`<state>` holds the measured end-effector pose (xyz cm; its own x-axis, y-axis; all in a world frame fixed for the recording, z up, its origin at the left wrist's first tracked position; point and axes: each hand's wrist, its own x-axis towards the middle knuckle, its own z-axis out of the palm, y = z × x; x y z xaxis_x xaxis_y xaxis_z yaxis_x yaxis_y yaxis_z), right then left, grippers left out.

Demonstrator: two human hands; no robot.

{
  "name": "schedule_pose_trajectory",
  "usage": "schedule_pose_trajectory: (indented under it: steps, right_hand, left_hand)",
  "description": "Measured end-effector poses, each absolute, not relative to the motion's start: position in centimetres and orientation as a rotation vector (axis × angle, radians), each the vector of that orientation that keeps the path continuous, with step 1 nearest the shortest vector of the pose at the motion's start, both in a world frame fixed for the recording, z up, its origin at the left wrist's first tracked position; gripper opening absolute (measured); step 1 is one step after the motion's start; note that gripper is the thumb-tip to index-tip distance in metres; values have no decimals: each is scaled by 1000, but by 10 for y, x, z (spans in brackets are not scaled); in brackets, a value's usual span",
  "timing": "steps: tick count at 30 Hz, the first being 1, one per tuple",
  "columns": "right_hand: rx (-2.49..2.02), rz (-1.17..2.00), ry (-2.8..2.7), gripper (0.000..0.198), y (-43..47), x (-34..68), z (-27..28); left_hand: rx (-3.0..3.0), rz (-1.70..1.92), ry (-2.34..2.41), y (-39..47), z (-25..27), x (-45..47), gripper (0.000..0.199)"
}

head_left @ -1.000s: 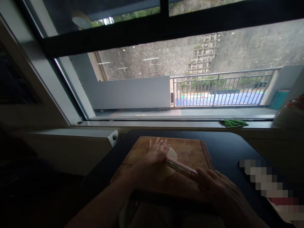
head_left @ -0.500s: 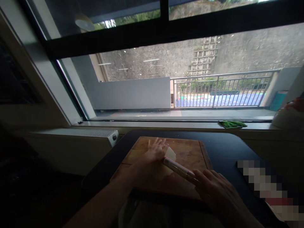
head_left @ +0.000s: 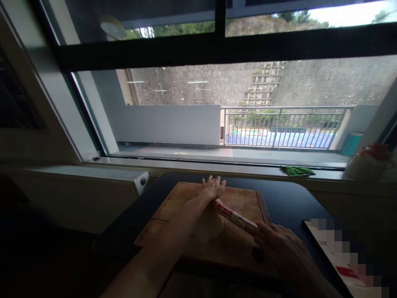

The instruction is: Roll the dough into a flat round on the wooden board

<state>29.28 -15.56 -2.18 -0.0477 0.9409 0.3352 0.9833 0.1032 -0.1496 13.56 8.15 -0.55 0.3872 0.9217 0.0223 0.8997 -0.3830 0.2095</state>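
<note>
A flat, pale sheet of dough (head_left: 209,227) lies on the wooden board (head_left: 173,203), partly covered by my left forearm. Slanting across the board is a slim rolling pin (head_left: 235,217) with red and white print. My left hand (head_left: 214,188) is over its far left end, fingers stretched out and spread, the palm's contact with the pin hidden. At the near right end, my right hand (head_left: 277,240) has its fingers curled over the pin. That hand is in shadow.
The board rests on a dark table (head_left: 291,203) by the window. A long item with a red stripe (head_left: 345,271), partly blurred out, lies at the right. On the sill are a green cloth (head_left: 297,171) and a white container (head_left: 366,163). A radiator (head_left: 124,178) stands left.
The rolling pin and my left hand have moved away from me across the dough, which now shows on the near side of the pin. The camera view has shifted slightly.
</note>
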Motion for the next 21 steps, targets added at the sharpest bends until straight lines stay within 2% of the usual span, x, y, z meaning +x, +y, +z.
schedule_pose_trajectory:
  steps: [6, 10, 15, 21]
  right_hand:
    - [-1823, -148, -2065, 34, -171, 280, -17]
    - [-1796, -122, -2056, 35, -172, 279, -16]
    - [-1911, -27, -2009, 25, -160, 288, -13]
    - [-1935, -68, -1972, 25, -151, 293, -15]
  left_hand:
    - [2595, 284, 1623, 36, -16, 82, 61]
    - [2671, 294, 1584, 14, -16, 59, 54]
    - [2546, 218, 1631, 52, -10, 95, 56]
    - [2455, 288, 1722, 96, -5, 142, 62]
